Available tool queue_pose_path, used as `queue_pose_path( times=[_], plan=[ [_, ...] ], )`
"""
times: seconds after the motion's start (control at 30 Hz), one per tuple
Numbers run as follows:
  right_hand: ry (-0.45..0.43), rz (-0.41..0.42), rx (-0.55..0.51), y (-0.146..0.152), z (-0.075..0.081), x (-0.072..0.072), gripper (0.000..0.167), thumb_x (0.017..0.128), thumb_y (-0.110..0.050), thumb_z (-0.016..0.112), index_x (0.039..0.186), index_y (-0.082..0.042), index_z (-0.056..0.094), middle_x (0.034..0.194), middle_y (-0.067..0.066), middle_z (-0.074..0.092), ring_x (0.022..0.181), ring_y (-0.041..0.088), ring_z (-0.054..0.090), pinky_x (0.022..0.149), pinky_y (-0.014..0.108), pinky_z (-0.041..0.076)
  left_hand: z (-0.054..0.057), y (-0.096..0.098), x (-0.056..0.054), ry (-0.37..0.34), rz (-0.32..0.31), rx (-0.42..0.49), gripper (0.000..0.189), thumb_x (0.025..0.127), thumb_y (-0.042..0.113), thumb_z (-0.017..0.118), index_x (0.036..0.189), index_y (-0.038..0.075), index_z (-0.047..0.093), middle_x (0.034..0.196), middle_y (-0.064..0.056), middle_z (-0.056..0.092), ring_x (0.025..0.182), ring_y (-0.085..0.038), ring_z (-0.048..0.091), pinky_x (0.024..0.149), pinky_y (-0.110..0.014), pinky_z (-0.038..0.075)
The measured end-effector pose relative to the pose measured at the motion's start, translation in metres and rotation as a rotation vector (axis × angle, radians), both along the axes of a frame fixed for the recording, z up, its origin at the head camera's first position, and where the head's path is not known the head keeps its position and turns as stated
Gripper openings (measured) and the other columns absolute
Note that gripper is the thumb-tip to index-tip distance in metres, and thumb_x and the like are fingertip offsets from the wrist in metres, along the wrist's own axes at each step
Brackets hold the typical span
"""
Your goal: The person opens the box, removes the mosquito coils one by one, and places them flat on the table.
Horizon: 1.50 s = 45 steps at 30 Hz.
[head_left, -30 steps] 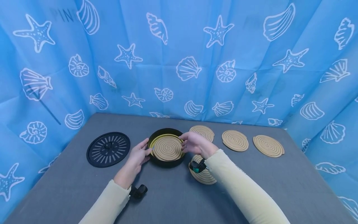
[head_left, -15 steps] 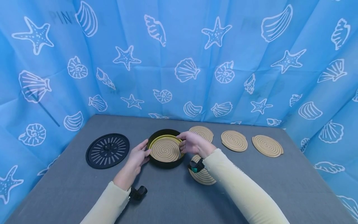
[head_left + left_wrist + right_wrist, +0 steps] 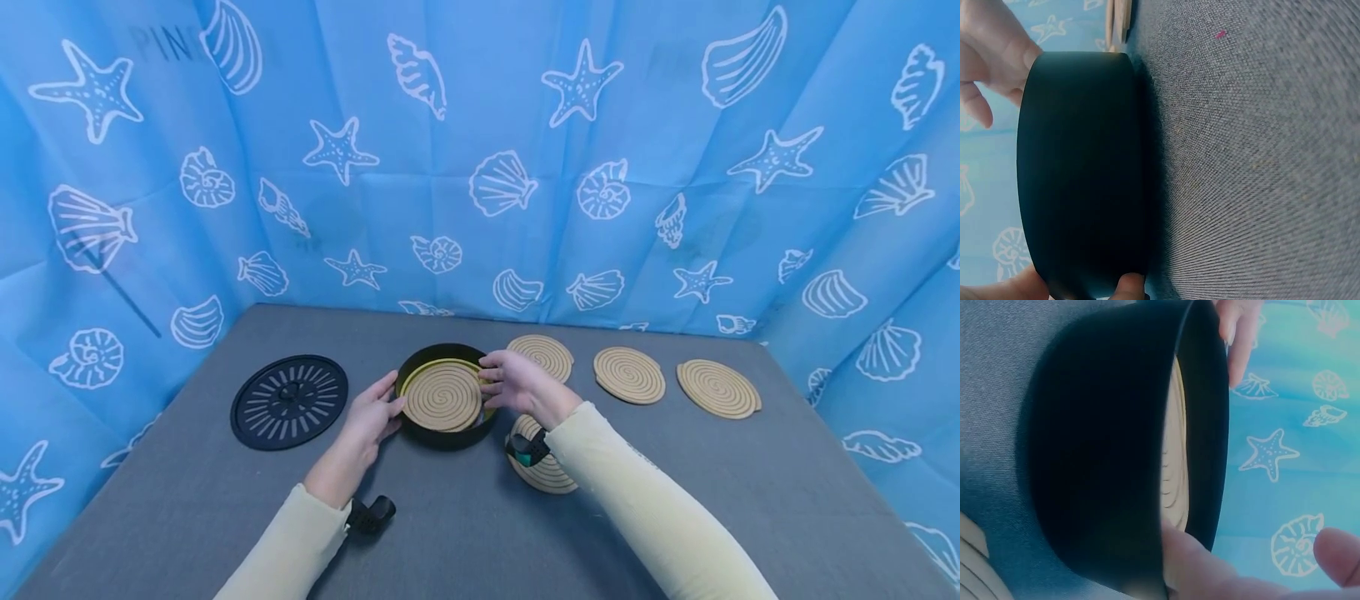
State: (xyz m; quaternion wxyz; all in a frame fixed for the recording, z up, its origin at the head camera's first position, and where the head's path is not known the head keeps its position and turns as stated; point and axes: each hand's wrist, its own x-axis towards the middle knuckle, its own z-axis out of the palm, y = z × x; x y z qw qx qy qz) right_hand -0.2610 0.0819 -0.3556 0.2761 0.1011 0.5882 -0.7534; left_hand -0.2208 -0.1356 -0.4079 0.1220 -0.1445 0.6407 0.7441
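A beige mosquito coil [image 3: 442, 398] lies inside a round black mosquito coil holder [image 3: 447, 439], with a yellow inner rim [image 3: 431, 364] showing around it. My left hand [image 3: 367, 421] grips the holder's left side, fingers against the outer wall [image 3: 1085, 169] and others at the rim. At the opposite side, my right hand [image 3: 521, 385] has its fingers loosely spread at the rim. In the right wrist view one fingertip [image 3: 1179, 544] reaches over the edge right beside the coil [image 3: 1174, 450], while the thumb stands apart.
A black slotted lid [image 3: 290, 402] lies to the left. Three more coils sit along the back right, including the middle coil [image 3: 630, 376] and the rightmost coil [image 3: 717, 389]. Another coil [image 3: 543, 472] lies under the right wrist. A blue shell-patterned curtain [image 3: 480, 167] hangs behind the grey table.
The coil has shifted slightly left within the holder. The fingers of my right hand have spread a little at the rim. My left hand has stayed in place.
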Motion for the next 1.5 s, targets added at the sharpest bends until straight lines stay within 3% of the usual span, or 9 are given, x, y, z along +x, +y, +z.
queue_pose_path(
  times=[0.37, 0.5, 0.6, 0.7, 0.83, 1.07, 1.3, 1.37, 1.5],
  plan=[
    [0.088, 0.005, 0.101, 0.003, 0.000, 0.000, 0.049, 0.102, -0.008, 0.040, 0.146, 0.009, 0.029, 0.146, 0.029, 0.037, 0.133, 0.037, 0.038, 0.111, 0.051, 0.030, 0.000, 0.000, 0.000, 0.005, -0.016, 0.008, 0.057, 0.101, -0.002, 0.042, 0.154, 0.012, 0.026, 0.160, -0.012, 0.017, 0.144, -0.030, 0.024, 0.111, -0.051, 0.029],
    [0.133, -0.001, 0.128, 0.000, -0.003, 0.000, 0.047, 0.099, -0.001, 0.044, 0.144, 0.009, 0.035, 0.133, 0.023, 0.046, 0.108, 0.025, 0.053, 0.111, 0.049, 0.031, 0.001, 0.000, 0.001, 0.005, -0.015, 0.002, 0.058, 0.101, -0.002, 0.042, 0.154, 0.012, 0.026, 0.160, -0.012, 0.016, 0.144, -0.029, 0.024, 0.111, -0.052, 0.029],
    [0.143, -0.008, 0.097, -0.003, -0.007, -0.001, 0.048, 0.097, 0.004, 0.044, 0.144, 0.008, 0.034, 0.135, 0.022, 0.044, 0.071, 0.010, 0.051, 0.107, 0.043, 0.036, 0.001, 0.000, 0.001, 0.003, -0.008, -0.006, 0.058, 0.101, -0.002, 0.042, 0.154, 0.012, 0.026, 0.160, -0.012, 0.017, 0.143, -0.029, 0.025, 0.111, -0.051, 0.029],
    [0.129, -0.030, 0.069, -0.004, -0.010, -0.002, 0.049, 0.097, 0.007, 0.044, 0.145, 0.008, 0.033, 0.142, 0.024, 0.039, 0.079, 0.012, 0.056, 0.104, 0.041, 0.038, 0.001, 0.000, 0.001, 0.010, 0.000, -0.009, 0.058, 0.101, -0.003, 0.042, 0.154, 0.012, 0.026, 0.160, -0.012, 0.018, 0.143, -0.029, 0.026, 0.111, -0.052, 0.030],
    [0.112, -0.059, 0.068, -0.005, -0.014, -0.005, 0.047, 0.096, 0.008, 0.046, 0.142, 0.010, 0.036, 0.143, 0.025, 0.037, 0.119, 0.029, 0.048, 0.107, 0.043, 0.037, 0.000, 0.002, 0.000, 0.022, 0.003, -0.003, 0.058, 0.100, -0.003, 0.043, 0.154, 0.011, 0.027, 0.159, -0.013, 0.019, 0.143, -0.030, 0.027, 0.111, -0.052, 0.030],
    [0.133, -0.049, 0.126, -0.008, -0.018, -0.007, 0.044, 0.095, 0.007, 0.051, 0.138, 0.007, 0.045, 0.133, 0.021, 0.048, 0.088, 0.016, 0.056, 0.089, 0.034, 0.048, -0.001, 0.002, -0.002, 0.007, 0.006, -0.009, 0.057, 0.101, -0.003, 0.043, 0.154, 0.011, 0.027, 0.159, -0.012, 0.020, 0.143, -0.029, 0.027, 0.110, -0.051, 0.031],
    [0.137, -0.010, 0.081, -0.010, -0.020, -0.004, 0.050, 0.096, 0.008, 0.049, 0.144, 0.004, 0.038, 0.141, 0.023, 0.047, 0.113, 0.029, 0.058, 0.096, 0.040, 0.049, -0.002, 0.003, -0.003, 0.017, 0.010, -0.012, 0.057, 0.101, -0.001, 0.042, 0.154, 0.011, 0.026, 0.159, -0.012, 0.019, 0.142, -0.029, 0.027, 0.110, -0.053, 0.030],
    [0.134, -0.003, 0.062, -0.010, -0.021, -0.004, 0.051, 0.095, 0.009, 0.049, 0.145, 0.004, 0.037, 0.142, 0.023, 0.047, 0.116, 0.029, 0.058, 0.090, 0.037, 0.052, -0.002, 0.003, -0.003, 0.015, 0.011, -0.022, 0.056, 0.101, -0.001, 0.042, 0.154, 0.012, 0.027, 0.159, -0.011, 0.020, 0.143, -0.029, 0.027, 0.110, -0.052, 0.030],
    [0.129, -0.006, 0.054, -0.011, -0.022, -0.003, 0.054, 0.094, 0.012, 0.048, 0.145, 0.002, 0.038, 0.139, 0.024, 0.049, 0.101, 0.023, 0.065, 0.070, 0.027, 0.056, -0.002, 0.003, -0.002, 0.014, 0.006, -0.028, 0.056, 0.102, 0.000, 0.043, 0.154, 0.013, 0.027, 0.159, -0.010, 0.020, 0.143, -0.029, 0.027, 0.110, -0.052, 0.030]
  ],
)
